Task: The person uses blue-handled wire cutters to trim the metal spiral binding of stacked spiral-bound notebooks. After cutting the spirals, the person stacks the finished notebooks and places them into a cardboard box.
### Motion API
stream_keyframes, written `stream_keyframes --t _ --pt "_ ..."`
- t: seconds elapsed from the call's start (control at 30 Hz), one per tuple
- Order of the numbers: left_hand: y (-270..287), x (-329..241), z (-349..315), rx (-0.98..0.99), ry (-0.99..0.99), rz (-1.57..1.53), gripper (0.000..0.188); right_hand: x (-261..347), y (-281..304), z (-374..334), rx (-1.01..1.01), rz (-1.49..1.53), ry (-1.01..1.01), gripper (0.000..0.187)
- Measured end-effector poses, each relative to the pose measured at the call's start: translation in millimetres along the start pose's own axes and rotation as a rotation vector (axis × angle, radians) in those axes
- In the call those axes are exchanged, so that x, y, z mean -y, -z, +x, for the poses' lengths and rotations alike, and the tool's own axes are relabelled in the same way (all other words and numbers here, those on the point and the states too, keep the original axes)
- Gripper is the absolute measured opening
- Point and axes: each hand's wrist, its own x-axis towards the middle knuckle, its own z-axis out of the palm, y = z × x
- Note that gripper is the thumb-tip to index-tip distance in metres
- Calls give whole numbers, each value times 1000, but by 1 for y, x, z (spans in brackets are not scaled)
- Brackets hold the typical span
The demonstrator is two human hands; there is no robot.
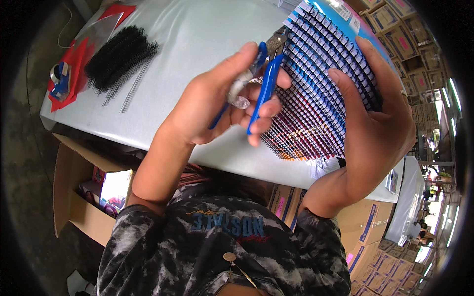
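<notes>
My left hand (210, 96) is wrapped round blue-handled pliers (267, 88); one handle has whitish wrapping. The metal jaws are at the upper left edge of a tall stack of spiral-bound notebooks (313, 84), by the end of a coil. I cannot tell whether the jaws touch the wire. Rows of dark coils run along the stack's side facing me. My right hand (382, 111) grips the stack from the right, thumb on the coils and fingers over the far side. The top notebook's cover (335, 6) is blue and pink with white labels.
On the pale table (187, 29), loose black spiral coils (121, 59) lie at the left, near red sheets (76, 74) and a blue tape dispenser (60, 81). An open carton (81, 217) stands below the table's left edge. Stacked cartons (380, 261) stand at the right.
</notes>
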Motion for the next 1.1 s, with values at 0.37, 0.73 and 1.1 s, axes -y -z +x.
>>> stream_keyframes --t 0.37,0.73,1.1 --pt "-7 8 -1 14 80 -356 64 -8 0 0 32 -167 178 52" --pt "-3 20 -3 -65 17 -103 61 -12 1 -2 49 -230 236 57" --pt "-3 30 -3 -179 -70 118 52 -24 1 -3 72 -363 401 71"
